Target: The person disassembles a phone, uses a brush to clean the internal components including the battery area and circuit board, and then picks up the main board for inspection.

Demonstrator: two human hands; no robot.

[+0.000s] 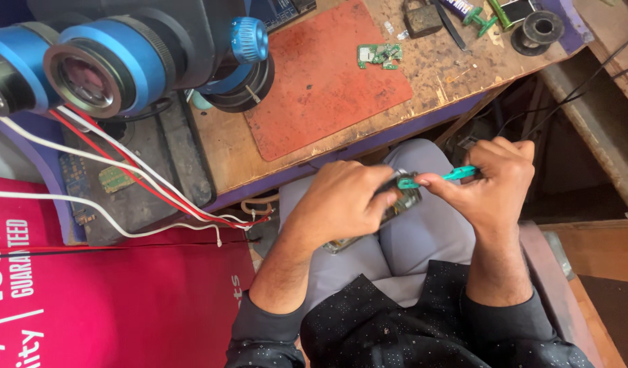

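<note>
From the head camera I see my left hand (341, 201) closed around a small phone (396, 204) over my lap, hiding most of it. My right hand (495, 180) pinches a green tool (440, 177) whose tip touches the phone. A big microscope (123, 58) is cut off at the top edge.

Opened phone (396, 204) held over lap, teal screwdriver (440, 178) tip against it

A pink-red sign (116, 300) with white lettering is lying well left of the fingers (375, 184), below the desk edge, partly cut off.
</note>
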